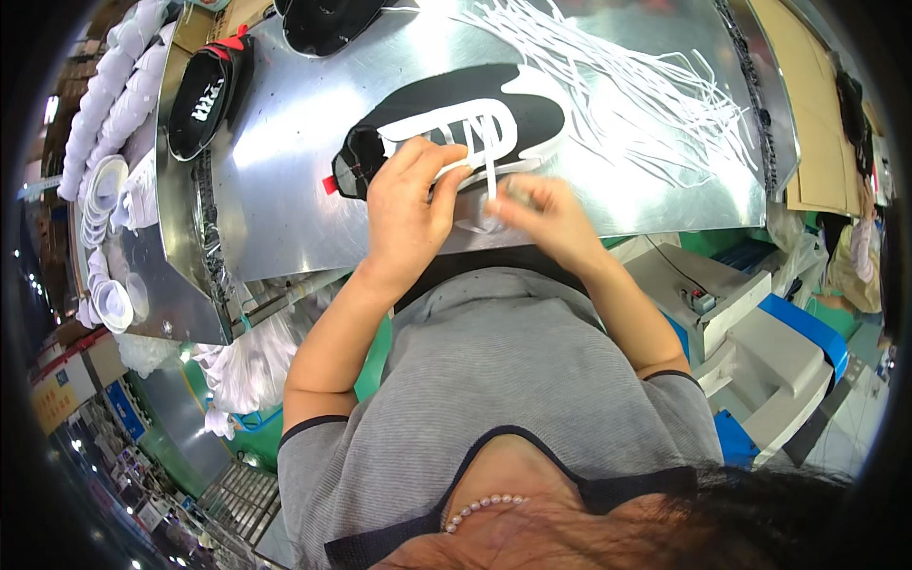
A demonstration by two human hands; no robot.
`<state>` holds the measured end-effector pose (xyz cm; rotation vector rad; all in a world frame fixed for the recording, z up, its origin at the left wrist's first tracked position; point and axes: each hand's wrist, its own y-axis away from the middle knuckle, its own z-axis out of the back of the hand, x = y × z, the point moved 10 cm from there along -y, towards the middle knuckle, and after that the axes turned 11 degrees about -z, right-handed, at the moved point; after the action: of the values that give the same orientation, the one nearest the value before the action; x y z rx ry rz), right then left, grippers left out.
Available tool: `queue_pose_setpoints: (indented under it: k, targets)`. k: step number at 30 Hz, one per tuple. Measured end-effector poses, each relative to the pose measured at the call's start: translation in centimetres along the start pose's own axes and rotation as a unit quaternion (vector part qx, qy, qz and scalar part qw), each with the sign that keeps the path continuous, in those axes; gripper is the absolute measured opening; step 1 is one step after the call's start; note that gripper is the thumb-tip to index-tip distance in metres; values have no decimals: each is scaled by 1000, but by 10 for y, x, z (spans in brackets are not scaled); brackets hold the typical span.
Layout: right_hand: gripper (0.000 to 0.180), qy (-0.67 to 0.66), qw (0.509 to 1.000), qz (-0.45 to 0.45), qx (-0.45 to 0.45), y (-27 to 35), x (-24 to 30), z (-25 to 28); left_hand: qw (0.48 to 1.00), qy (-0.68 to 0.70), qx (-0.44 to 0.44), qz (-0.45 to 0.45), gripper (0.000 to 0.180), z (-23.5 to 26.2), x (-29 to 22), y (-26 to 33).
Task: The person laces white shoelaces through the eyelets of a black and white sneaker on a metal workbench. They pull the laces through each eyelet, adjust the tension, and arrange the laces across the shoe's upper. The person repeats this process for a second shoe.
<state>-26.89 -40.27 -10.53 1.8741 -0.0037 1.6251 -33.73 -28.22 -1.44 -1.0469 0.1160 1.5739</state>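
A black and white shoe upper [418, 103] lies on its side on the metal table, its heel with a red tab to the left and its toe to the right. My left hand [408, 199] pinches the white lacing edge of the upper between thumb and fingers. From the eyelets a white shoelace [491, 161] runs toward me, taut. My right hand [549, 217], slightly smeared by motion, has its fingers closed on this lace at the near side of the upper. A loose part of the lace hangs blurred beside the fingers.
A pile of white laces [627, 104] spreads over the right of the metal table [285, 204]. Black shoe parts [204, 100] lie at the left, and another [328, 24] at the far edge. Stacked white rolls [119, 85] stand left; a grey machine [760, 380] is at right.
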Motion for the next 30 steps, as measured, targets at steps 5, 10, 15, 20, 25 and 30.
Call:
queue_pose_setpoints:
  k: [5, 10, 15, 20, 25, 30]
  targets:
    - [15, 24, 993, 112, 1, 9, 7, -6, 993, 11, 103, 56, 17, -27, 35, 14]
    - [11, 107, 964, 172, -169, -23, 43, 26, 984, 41, 130, 117, 17, -30, 49, 11]
    - [15, 176, 921, 246, -244, -22, 54, 31, 986, 35, 131, 95, 27, -31, 46, 8]
    - [18, 175, 919, 263, -236, -27, 49, 30, 988, -24, 114, 106, 26, -34, 51, 11]
    - [25, 80, 959, 160, -219, -17, 31, 35, 984, -53, 125, 119, 25, -36, 54, 8]
    - [16, 140, 973, 83, -164, 8, 10, 24, 983, -73, 122, 113, 23, -37, 53, 8]
